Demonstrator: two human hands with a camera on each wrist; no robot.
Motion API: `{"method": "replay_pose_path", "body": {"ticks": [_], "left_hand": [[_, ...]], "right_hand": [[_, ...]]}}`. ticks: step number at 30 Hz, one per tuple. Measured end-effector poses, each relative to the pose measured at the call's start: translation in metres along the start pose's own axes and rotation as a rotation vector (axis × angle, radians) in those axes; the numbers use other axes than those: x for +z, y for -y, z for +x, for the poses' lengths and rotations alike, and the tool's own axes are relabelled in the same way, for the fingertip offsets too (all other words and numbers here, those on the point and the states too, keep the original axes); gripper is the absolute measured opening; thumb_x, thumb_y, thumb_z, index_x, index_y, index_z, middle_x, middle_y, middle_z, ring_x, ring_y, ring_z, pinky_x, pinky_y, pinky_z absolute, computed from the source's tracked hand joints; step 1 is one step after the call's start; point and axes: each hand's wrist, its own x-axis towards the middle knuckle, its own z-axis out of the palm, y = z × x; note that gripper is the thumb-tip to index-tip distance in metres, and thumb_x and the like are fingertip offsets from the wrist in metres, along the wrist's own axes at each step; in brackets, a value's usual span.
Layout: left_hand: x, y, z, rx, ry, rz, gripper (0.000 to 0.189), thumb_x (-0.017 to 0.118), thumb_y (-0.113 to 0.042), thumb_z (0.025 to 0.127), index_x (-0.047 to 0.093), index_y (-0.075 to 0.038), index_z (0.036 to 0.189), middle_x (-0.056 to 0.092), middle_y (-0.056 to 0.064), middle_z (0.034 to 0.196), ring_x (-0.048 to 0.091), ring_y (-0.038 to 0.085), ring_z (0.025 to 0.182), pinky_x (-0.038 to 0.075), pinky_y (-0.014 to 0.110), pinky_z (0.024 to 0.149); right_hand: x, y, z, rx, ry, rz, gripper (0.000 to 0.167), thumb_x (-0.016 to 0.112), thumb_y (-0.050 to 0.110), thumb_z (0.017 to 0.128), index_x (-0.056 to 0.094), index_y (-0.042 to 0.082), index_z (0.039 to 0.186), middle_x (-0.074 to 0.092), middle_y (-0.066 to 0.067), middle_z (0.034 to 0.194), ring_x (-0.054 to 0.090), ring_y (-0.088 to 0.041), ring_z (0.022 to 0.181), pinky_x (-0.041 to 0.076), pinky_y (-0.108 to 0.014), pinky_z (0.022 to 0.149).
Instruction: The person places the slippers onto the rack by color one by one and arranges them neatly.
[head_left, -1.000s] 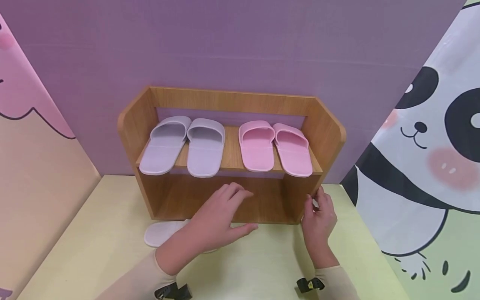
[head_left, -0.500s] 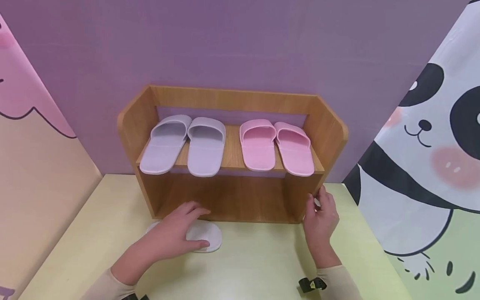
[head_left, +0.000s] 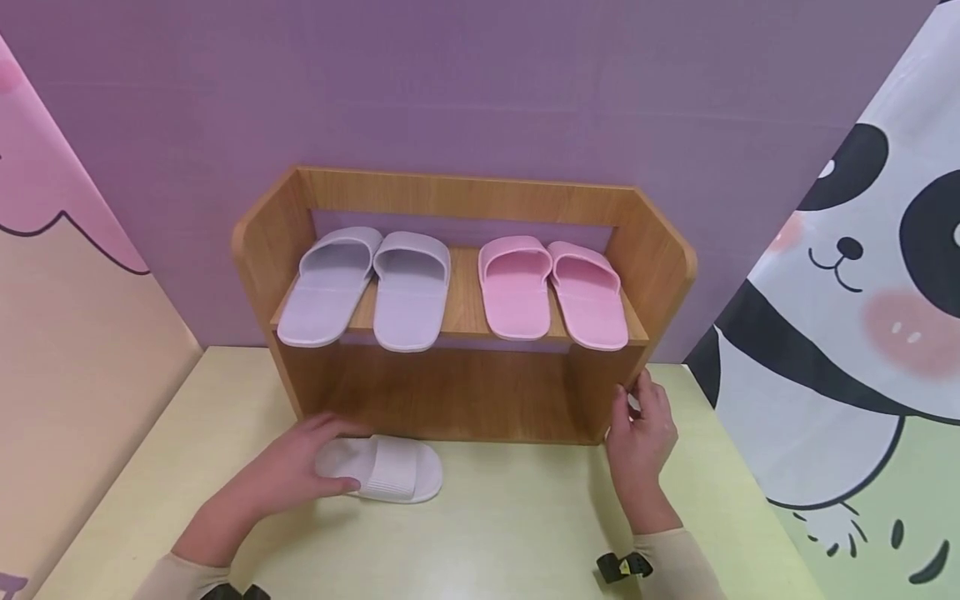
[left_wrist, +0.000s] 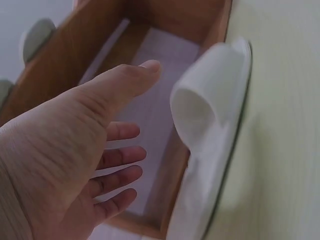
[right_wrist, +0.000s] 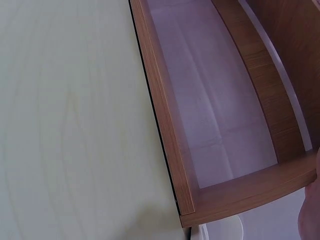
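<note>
A white slipper (head_left: pixel 395 468) lies sideways on the table in front of the wooden shoe rack (head_left: pixel 465 198). Over its heel end hovers my left hand (head_left: pixel 288 467), thumb and fingers spread. The left wrist view shows a gap between this hand (left_wrist: pixel 75 150) and the slipper (left_wrist: pixel 215 85). At the rack's lower right side, my right hand (head_left: pixel 642 433) grips the side panel's edge between thumb and fingers; the right wrist view catches only a sliver of it. A lilac pair of slippers (head_left: pixel 408 304) and a pink pair (head_left: pixel 517 292) stand on the upper shelf.
A purple wall (head_left: pixel 480 92) stands behind the rack, with a panda-printed panel (head_left: pixel 825 350) on the right. The pale yellow table (head_left: pixel 487 533) extends in front. In the right wrist view, a whitish rounded thing (right_wrist: pixel 225 229) shows beyond the rack's side panel.
My left hand has moved left and down, from in front of the lower compartment to the slipper's heel end, uncovering its strap. My right hand has stayed at the rack's side.
</note>
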Motion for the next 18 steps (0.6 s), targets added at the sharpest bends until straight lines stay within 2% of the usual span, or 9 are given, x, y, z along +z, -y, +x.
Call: {"method": "replay_pose_path", "body": {"ticks": [4, 10, 18], "left_hand": [[0.003, 0.014, -0.004, 0.009, -0.029, 0.021, 0.065, 0.098, -0.042, 0.081, 0.074, -0.027, 0.14, 0.069, -0.001, 0.135, 0.063, 0.031, 0.129, 0.055, 0.058, 0.106], [0.008, 0.034, -0.012, -0.015, -0.039, 0.059, 0.07, 0.099, -0.046, 0.079, 0.075, -0.014, 0.137, 0.068, 0.012, 0.139, 0.062, 0.039, 0.131, 0.053, 0.059, 0.109], [0.01, 0.05, -0.021, -0.045, -0.034, 0.013, 0.07, 0.099, -0.046, 0.079, 0.076, -0.01, 0.136, 0.066, 0.02, 0.145, 0.06, 0.047, 0.136, 0.049, 0.065, 0.112]], "right_hand": [[0.0, -0.001, 0.0, 0.002, 0.002, -0.002, 0.036, 0.071, 0.01, 0.108, 0.071, 0.011, 0.144, 0.071, -0.017, 0.116, 0.075, -0.029, 0.11, 0.045, -0.001, 0.086], [0.002, -0.003, 0.0, -0.006, -0.007, 0.008, 0.036, 0.071, 0.01, 0.108, 0.072, 0.011, 0.144, 0.072, -0.017, 0.115, 0.075, -0.029, 0.108, 0.045, -0.001, 0.085], [0.002, -0.003, 0.0, -0.008, -0.008, 0.014, 0.034, 0.071, 0.01, 0.108, 0.073, 0.01, 0.142, 0.072, -0.018, 0.114, 0.075, -0.029, 0.107, 0.045, -0.001, 0.085]]}}
